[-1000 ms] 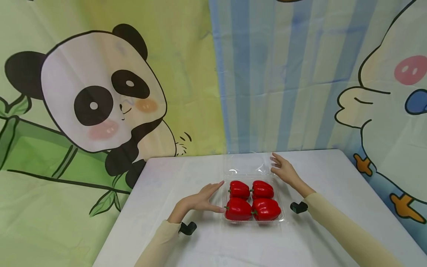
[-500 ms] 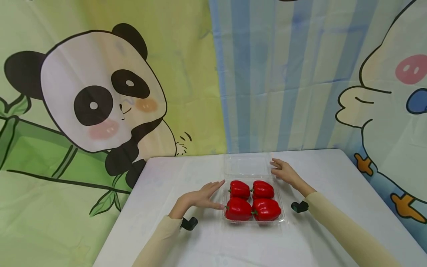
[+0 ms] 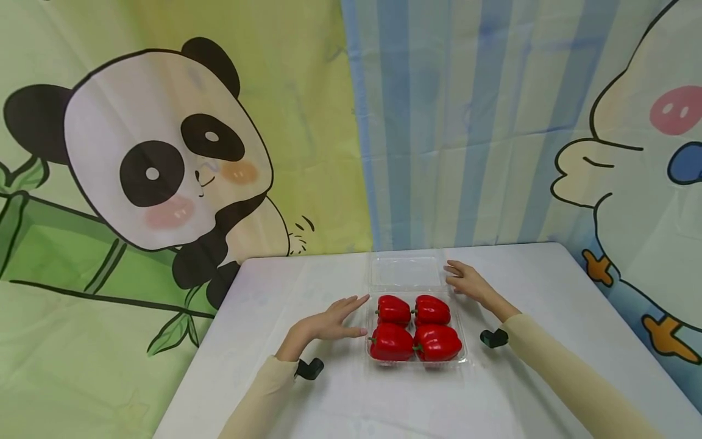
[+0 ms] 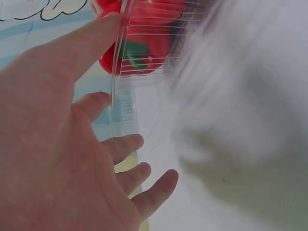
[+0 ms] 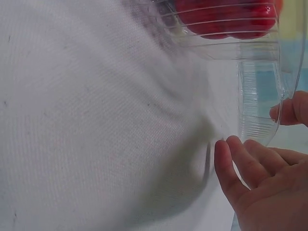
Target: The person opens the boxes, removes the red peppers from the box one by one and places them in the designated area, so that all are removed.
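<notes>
A clear plastic clamshell box [image 3: 465, 352] lies unfolded on the white table, holding several red bell peppers [image 3: 392, 342] in two rows. Its clear lid [image 3: 407, 272] is folded back flat toward the wall. My left hand [image 3: 331, 321] is spread at the box's left side; in the left wrist view the thumb [image 4: 98, 41] reaches the rim near a pepper's green stem [image 4: 137, 54]. My right hand [image 3: 470, 284] is beside the lid's right edge, fingers slightly bent and apart. In the right wrist view its thumb [image 5: 291, 109] is at the lid's edge; contact is hard to tell.
The white table [image 3: 285, 396] ends at a printed curtain [image 3: 417, 122] just behind the lid. A panda [image 3: 142, 152] is drawn on its left part. A small black wrist camera [image 3: 309, 369] sits below the left wrist, another black camera [image 3: 493, 338] below the right.
The lid, slightly raised and glaring a second ago, now lies flatter. My right hand has come down a little with it. My left thumb has shifted slightly up along the box's side.
</notes>
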The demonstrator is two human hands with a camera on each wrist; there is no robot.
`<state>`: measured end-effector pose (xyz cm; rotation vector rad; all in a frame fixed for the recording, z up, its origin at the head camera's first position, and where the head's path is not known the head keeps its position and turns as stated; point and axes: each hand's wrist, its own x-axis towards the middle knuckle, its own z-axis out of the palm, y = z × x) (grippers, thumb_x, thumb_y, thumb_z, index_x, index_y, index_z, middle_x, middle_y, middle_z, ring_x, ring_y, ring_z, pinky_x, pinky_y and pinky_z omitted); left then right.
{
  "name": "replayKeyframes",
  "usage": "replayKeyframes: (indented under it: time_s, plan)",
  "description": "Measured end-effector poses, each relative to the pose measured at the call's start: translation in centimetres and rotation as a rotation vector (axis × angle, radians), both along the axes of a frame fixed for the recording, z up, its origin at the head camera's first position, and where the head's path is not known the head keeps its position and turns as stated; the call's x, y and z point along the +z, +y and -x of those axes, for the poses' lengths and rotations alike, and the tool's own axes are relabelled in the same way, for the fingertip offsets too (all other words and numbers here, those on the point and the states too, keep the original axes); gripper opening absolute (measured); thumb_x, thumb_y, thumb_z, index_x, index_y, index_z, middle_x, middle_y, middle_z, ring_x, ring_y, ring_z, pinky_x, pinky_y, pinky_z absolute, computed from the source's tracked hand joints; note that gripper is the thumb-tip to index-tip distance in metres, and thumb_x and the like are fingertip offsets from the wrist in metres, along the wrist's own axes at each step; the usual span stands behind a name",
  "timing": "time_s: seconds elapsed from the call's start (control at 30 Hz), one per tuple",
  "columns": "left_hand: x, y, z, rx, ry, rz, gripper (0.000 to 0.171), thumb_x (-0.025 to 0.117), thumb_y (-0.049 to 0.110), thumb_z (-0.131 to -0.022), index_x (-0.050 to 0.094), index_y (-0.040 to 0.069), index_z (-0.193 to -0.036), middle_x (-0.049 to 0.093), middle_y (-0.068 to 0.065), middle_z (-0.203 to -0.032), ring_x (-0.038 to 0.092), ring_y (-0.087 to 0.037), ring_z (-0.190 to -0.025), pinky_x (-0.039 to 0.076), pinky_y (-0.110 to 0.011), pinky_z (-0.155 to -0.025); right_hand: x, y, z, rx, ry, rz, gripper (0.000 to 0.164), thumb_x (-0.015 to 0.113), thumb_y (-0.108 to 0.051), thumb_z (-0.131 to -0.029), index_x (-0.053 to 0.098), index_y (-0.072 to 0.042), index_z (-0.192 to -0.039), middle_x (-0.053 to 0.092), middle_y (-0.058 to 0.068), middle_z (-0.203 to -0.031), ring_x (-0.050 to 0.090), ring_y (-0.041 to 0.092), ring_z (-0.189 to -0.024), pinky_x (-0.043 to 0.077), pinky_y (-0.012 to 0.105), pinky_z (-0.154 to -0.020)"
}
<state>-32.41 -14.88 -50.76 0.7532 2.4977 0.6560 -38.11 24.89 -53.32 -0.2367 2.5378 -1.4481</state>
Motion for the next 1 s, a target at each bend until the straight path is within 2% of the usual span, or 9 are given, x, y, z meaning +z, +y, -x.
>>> replayKeyframes:
  time_s: [0.27, 0.43, 0.63, 0.83, 1.0]
  plan:
    - [-0.3, 0.3, -0.1, 0.018, 0.022, -0.018, 0.085, 0.060, 0.059, -0.093, 0.017, 0.035, -0.162, 0.015, -0.011, -0.169, 0.012, -0.037, -0.155, 0.023, -0.068, -0.117, 0.4, 0.1, -0.2, 0.017, 0.016, -0.037, 0.065, 0.048, -0.013, -0.103, 0.017, 0.010, -0.155, 0.027, 0.035, -0.157, 0.036, 0.052, -0.141, 0.051, 0.054, -0.099]
    - [-0.3, 0.3, -0.1, 0.020, 0.023, -0.027, 0.085, 0.060, 0.058, -0.092, 0.018, 0.033, -0.162, 0.015, -0.012, -0.169, 0.013, -0.037, -0.155, 0.024, -0.068, -0.116, 0.8, 0.3, -0.4, 0.035, 0.067, -0.142, 0.062, 0.047, -0.017, -0.104, 0.021, 0.010, -0.154, 0.029, 0.037, -0.155, 0.041, 0.054, -0.137, 0.050, 0.057, -0.099]
    - [-0.4, 0.2, -0.3, 0.025, 0.025, -0.040, 0.084, 0.061, 0.058, -0.092, 0.019, 0.033, -0.161, 0.017, -0.011, -0.168, 0.015, -0.035, -0.154, 0.026, -0.068, -0.116, 1.3, 0.1, -0.5, 0.066, 0.164, -0.302, 0.063, 0.052, -0.024, -0.104, 0.027, 0.005, -0.154, 0.032, 0.034, -0.156, 0.043, 0.053, -0.136, 0.043, 0.062, -0.105]
    - [-0.5, 0.1, -0.4, 0.024, 0.034, -0.042, 0.083, 0.059, 0.058, -0.093, 0.019, 0.032, -0.162, 0.019, -0.010, -0.168, 0.016, -0.035, -0.154, 0.026, -0.067, -0.116, 2.2, -0.5, -1.0, 0.137, 0.296, -0.352, 0.064, 0.059, -0.022, -0.100, 0.033, 0.004, -0.153, 0.037, 0.031, -0.154, 0.036, 0.051, -0.142, 0.031, 0.065, -0.113]
    - [-0.5, 0.2, -0.5, 0.023, 0.035, -0.046, 0.083, 0.059, 0.057, -0.094, 0.020, 0.031, -0.162, 0.020, -0.010, -0.167, 0.017, -0.035, -0.154, 0.026, -0.067, -0.116, 3.1, -1.1, -1.5, 0.191, 0.345, -0.391, 0.064, 0.061, -0.022, -0.099, 0.035, -0.001, -0.153, 0.039, 0.029, -0.155, 0.036, 0.050, -0.142, 0.032, 0.066, -0.112]
